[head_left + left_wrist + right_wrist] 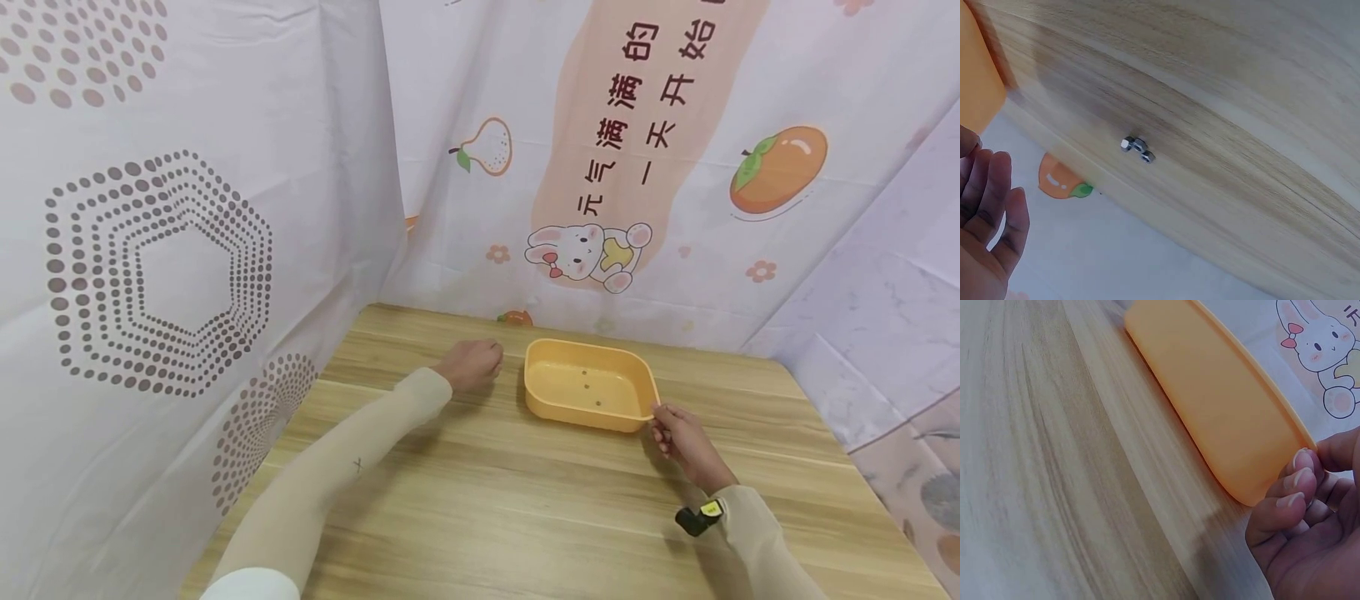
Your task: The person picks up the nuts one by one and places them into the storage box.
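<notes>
A yellow-orange plastic basket (558,408) with rounded corners sits on the wooden table, and several small dark spots show on its floor. My right hand (684,442) grips its near right corner; the right wrist view has thumb and fingertips (1302,459) pinching the rim. To the left of the basket is my left hand (471,365), its fingers curled. Thumb and index tip meet beside the basket wall in the left wrist view, with nothing visible between them. Several small metal hex nuts (1139,147) lie close together on the table near that hand; the head view does not show them.
Printed curtains enclose the wooden table (480,500) at the back (495,217), the left (300,208) and the right. The back curtain hangs just behind the basket. A small black device with a yellow label (701,517) is strapped to my right wrist.
</notes>
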Available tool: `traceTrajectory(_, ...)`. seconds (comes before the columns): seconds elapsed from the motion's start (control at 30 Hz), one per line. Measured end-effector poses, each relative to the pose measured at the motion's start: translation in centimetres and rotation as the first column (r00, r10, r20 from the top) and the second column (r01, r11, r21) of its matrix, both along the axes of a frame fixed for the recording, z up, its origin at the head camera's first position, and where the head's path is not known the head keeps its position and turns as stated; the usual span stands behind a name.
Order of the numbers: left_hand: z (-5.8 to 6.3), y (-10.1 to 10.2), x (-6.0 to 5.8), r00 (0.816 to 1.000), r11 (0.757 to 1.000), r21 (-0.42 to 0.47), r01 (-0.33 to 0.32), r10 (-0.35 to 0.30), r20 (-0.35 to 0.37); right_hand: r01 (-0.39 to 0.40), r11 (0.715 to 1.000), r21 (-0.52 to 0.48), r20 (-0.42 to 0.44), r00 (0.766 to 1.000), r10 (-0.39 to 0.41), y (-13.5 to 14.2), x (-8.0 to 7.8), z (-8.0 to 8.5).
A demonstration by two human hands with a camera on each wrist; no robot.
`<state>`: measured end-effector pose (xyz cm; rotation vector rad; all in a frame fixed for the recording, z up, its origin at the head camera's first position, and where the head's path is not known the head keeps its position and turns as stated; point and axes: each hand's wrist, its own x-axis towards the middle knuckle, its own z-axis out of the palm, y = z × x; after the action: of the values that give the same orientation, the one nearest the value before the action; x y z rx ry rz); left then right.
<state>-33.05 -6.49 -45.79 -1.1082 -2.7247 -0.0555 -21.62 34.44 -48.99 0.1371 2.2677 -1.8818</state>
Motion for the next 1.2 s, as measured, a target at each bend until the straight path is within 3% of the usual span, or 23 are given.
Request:
traceTrajectory(0.53,0.3,1.7,0.1,1.0,0.999,0.031,0.023,-0.023,-0.008,0.014,1.0,-0.008,-0.022,1.0,-0.014,-0.3,0.4,0.0)
traceTrajectory(1.2,0.7,3.9,0.2,0.997,0.996,0.073,0.042,-0.046,0.057,0.013,0.998,-0.069,-0.003,1.0,-0.013,-0.2,0.1,-0.2)
